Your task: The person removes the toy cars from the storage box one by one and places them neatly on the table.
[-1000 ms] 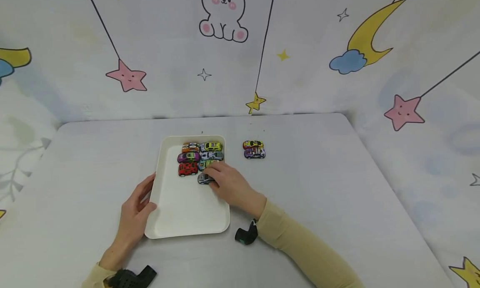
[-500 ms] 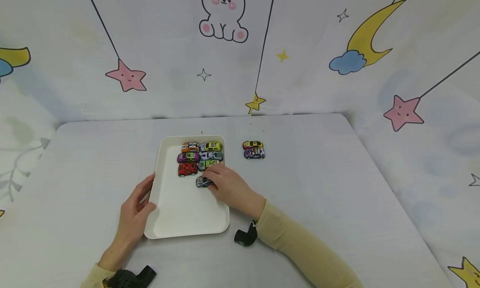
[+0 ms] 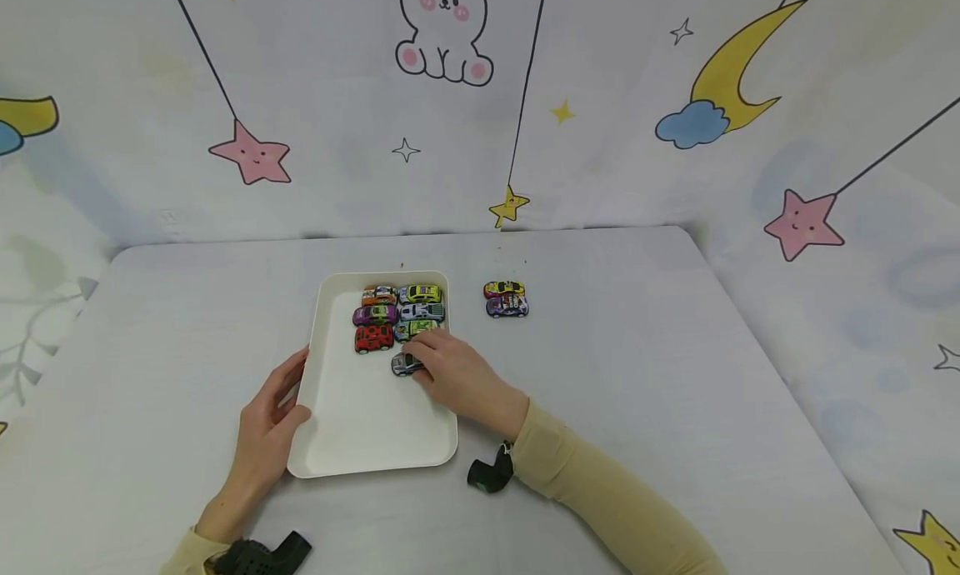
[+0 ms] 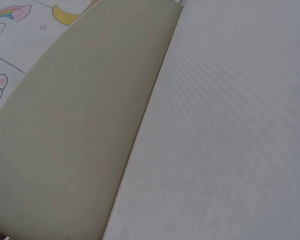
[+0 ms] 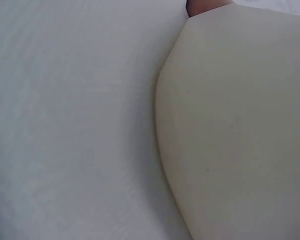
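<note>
A white rectangular tray (image 3: 375, 421) lies on the table in the head view. My left hand (image 3: 262, 429) holds its left edge, thumb tip over the rim and fingers along the outside. My right hand (image 3: 461, 375) pinches a grey toy car (image 3: 402, 364) in the tray, partly covering it. Just above that car are a red toy car (image 3: 373, 338) and a green-patterned one (image 3: 411, 330). Further up stand purple (image 3: 375, 314), white-grey (image 3: 422, 311), orange (image 3: 379, 295) and yellow (image 3: 420, 293) cars. The tray's outer wall fills much of both wrist views (image 4: 80, 120) (image 5: 235, 125).
Outside the tray to the right, a yellow-red toy car (image 3: 504, 288) and a dark purple one (image 3: 507, 307) stand side by side on the white table (image 3: 637, 350). A patterned cloth backdrop (image 3: 600, 167) rises behind the table. Wrist cameras (image 3: 491, 471) hang near both sleeves.
The grey toy car has shifted slightly left and toward the person in my right hand, opening a small gap below the green-patterned car. My left hand stays at the tray's edge.
</note>
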Available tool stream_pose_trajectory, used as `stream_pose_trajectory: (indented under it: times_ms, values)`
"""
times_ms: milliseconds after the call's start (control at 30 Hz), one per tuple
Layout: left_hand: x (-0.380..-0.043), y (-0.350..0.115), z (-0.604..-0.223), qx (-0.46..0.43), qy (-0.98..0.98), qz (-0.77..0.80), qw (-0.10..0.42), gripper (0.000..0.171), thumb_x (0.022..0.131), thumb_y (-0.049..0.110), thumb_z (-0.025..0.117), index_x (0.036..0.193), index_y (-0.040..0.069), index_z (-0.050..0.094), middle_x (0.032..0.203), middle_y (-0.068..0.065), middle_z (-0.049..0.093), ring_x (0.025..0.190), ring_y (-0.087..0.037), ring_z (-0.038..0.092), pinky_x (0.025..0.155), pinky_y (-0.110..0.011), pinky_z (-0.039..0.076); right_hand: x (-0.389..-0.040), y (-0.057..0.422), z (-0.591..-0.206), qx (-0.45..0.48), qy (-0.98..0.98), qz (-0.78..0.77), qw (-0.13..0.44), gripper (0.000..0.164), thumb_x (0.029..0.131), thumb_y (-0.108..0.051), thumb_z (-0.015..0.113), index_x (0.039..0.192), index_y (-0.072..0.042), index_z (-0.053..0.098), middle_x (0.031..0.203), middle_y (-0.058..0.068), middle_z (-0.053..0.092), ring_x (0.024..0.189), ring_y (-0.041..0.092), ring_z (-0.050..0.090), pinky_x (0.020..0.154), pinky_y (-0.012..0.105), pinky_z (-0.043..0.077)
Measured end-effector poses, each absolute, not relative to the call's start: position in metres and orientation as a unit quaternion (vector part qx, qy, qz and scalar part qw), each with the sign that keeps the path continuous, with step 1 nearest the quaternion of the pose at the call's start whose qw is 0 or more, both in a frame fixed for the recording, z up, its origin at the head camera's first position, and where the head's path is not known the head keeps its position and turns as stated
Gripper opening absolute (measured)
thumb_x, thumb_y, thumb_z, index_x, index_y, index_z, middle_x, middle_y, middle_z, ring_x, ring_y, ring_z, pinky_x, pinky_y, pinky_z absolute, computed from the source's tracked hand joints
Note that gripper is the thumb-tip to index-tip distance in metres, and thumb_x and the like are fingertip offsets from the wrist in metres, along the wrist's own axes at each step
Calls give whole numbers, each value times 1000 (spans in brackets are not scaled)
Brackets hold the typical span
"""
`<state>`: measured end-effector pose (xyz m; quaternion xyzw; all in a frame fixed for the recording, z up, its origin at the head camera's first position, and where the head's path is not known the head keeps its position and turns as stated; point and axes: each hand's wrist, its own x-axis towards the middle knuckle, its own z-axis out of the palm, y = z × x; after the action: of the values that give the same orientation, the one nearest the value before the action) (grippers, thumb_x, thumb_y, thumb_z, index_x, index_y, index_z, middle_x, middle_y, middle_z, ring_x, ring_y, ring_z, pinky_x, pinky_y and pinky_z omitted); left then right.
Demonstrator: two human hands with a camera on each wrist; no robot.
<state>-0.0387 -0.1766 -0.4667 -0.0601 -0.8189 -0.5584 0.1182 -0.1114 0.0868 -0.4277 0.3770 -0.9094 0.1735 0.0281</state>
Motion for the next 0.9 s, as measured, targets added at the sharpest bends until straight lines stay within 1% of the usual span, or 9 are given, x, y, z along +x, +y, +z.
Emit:
stream_pose_trajectory:
  times_ms: [200,367,533,900]
  values:
    - [-39,-176,-467,-61,-815,-563,118,72,82,-19,46,149,8,46,145,-27,50,130,5,48,95,-6,43,-111,87,-427,377,-906,190,24,31,93,-11,69,123,-5,67,124,7,66,120,22,59,105,32,48]
    - [-39,-177,-468,-64,-816,-562,121,73,82,-19,46,149,10,46,145,-27,50,129,7,48,95,-6,43,-111,88,-428,375,-904,206,20,30,94,-11,68,123,-6,67,124,6,65,120,21,59,105,31,48]
    - [-39,-177,-468,-65,-816,-561,123,73,82,-19,46,149,9,46,145,-27,50,129,7,48,95,-6,43,-111,88,-428,375,-902,212,19,28,94,-12,67,122,-8,68,124,5,65,119,20,59,104,31,48]
    - [-37,-176,-466,-62,-819,-557,122,72,82,-18,46,149,9,46,144,-26,51,127,8,48,94,-5,43,-110,89,-428,385,-897,214,37,28,94,-14,68,122,-10,69,121,4,65,115,18,61,100,30,50]
